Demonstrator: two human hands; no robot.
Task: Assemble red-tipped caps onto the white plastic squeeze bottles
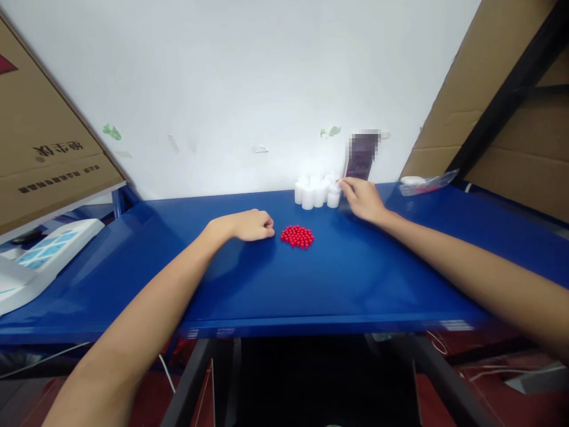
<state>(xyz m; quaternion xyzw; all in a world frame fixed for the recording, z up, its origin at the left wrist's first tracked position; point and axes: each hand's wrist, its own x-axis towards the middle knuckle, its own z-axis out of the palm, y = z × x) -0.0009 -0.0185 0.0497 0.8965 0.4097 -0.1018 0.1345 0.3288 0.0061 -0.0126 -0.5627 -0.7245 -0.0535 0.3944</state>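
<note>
A group of small white plastic bottles (307, 197) stands upright near the wall. At its right end, my right hand (362, 197) has thumb and fingertips pinched at the top of one white bottle (333, 197). A small flat heap of round red beads (297, 236) lies nearer to me on the blue table. Just left of the beads is my left hand (252, 225), low over the tabletop with its fingers curled in. No object shows in it, and its palm is hidden.
The blue table (293, 290) meets a white wall behind. A dark, partly blurred item (362, 155) leans there. To the right lies a clear plastic bag (429, 184) with white and red contents. A white device with blue panels (48, 249) sits left, below a cardboard box (53, 142).
</note>
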